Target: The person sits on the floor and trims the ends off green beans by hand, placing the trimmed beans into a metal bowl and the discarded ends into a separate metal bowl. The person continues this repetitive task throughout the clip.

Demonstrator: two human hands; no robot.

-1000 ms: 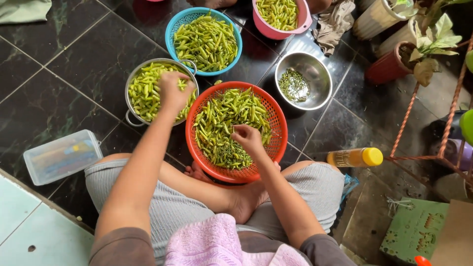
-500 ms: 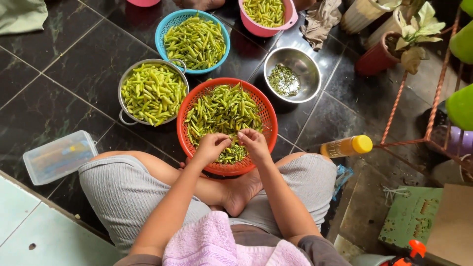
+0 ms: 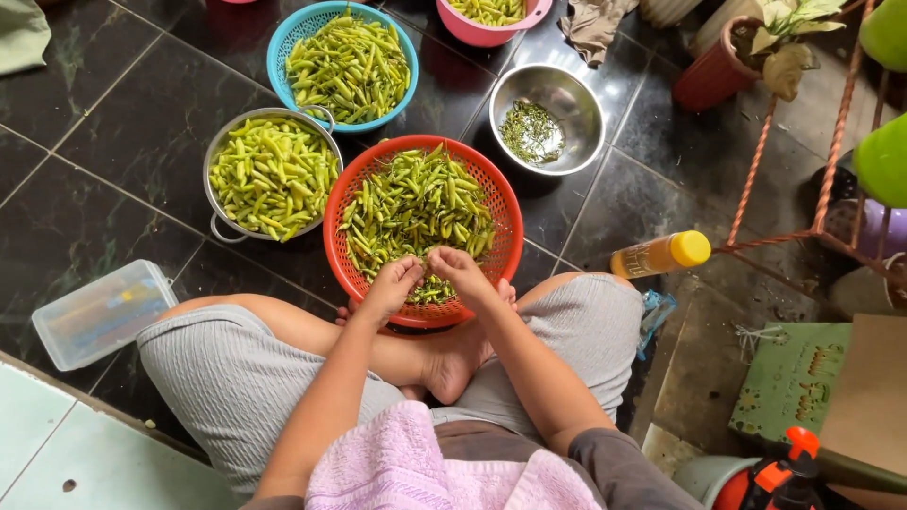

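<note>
I sit cross-legged on a dark tiled floor with an orange basket [image 3: 508, 213] of green chillies [image 3: 416, 203] in front of my feet. My left hand [image 3: 393, 285] and my right hand [image 3: 459, 272] meet over the basket's near edge, their fingers pinched together on a green chilli [image 3: 427, 268] between them. A metal colander [image 3: 222, 225] to the left holds more green chillies. A steel bowl [image 3: 578, 106] behind the basket on the right holds a small heap of green stems [image 3: 531, 130].
A blue basket [image 3: 295, 21] and a pink bowl [image 3: 491, 36] of chillies stand farther back. A clear plastic box [image 3: 102, 312] lies at the left, a yellow-capped bottle [image 3: 659, 255] at the right. Potted plants [image 3: 746, 47], a metal rack [image 3: 756, 161] and a green box [image 3: 794, 378] crowd the right side.
My left hand came back from the metal colander to the orange basket and joined my right hand at the near edge. The view shifted a little.
</note>
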